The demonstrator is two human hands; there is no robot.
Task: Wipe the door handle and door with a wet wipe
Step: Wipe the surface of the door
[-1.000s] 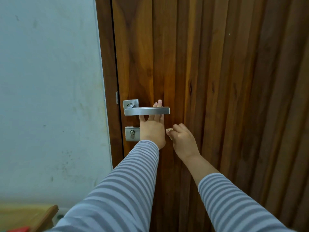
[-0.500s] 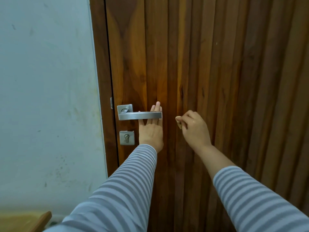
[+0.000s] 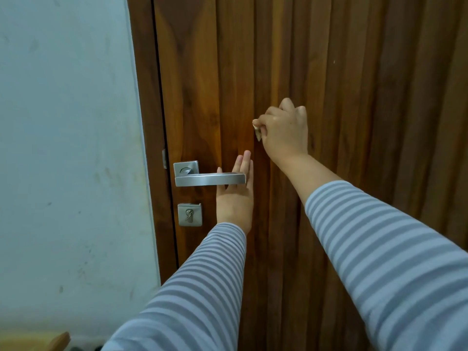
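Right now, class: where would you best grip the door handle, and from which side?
Grip the door handle near its free right end, coming from the front. The bar lies level, stands off the door, and the left hand slips behind it.

A small crumpled white wet wipe [image 3: 257,133] is pressed against the brown ribbed wooden door [image 3: 354,97], above the level brushed-steel lever handle [image 3: 202,179].

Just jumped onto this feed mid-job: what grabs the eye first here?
The dark ribbed wooden door fills most of the view, with a brushed-metal lever handle near its left edge and a keyhole plate just below. The left hand lies flat behind the lever's free end. Above it, the right hand presses a small balled wet wipe against the wood.
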